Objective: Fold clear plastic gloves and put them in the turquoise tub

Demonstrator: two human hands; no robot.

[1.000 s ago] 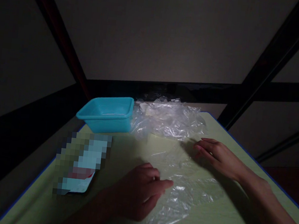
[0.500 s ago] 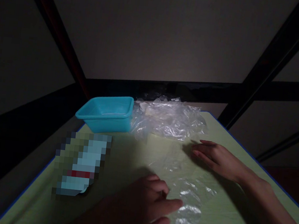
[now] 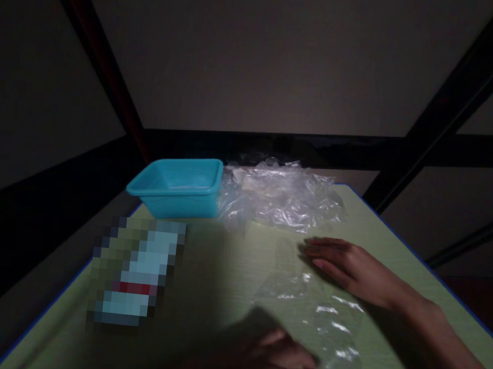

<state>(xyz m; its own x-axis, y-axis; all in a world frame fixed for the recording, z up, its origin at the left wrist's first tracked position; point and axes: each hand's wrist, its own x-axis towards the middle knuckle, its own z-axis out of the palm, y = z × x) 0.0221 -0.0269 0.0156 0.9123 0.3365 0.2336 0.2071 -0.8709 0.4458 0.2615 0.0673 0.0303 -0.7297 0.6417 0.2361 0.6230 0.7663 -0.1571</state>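
Note:
A clear plastic bag (image 3: 329,322) lies spread on the table, thin and wrinkled, with bright glints along its right side. Over its far end my right hand (image 3: 339,262) rests low, fingers stretched out together and holding nothing visible. At the bottom of the view my left hand (image 3: 289,365) is beside or over the bag's near part. Motion smears its fingers, and I cannot see whether they grip the film. Beyond the hands, a pile of crumpled clear plastic bags (image 3: 289,198) sits at the table's far edge.
A turquoise plastic basin (image 3: 178,204) stands at the far left, touching the bag pile. Nearer on the left lies a pixelated pale-blue item (image 3: 145,262) with a red band. The light-green table (image 3: 214,275) has blue edging, and a wall rises behind it.
My left hand has moved right and nearer to me. My right hand has shifted slightly left and flattened. The bag's near part has shifted right and its film looks more spread out.

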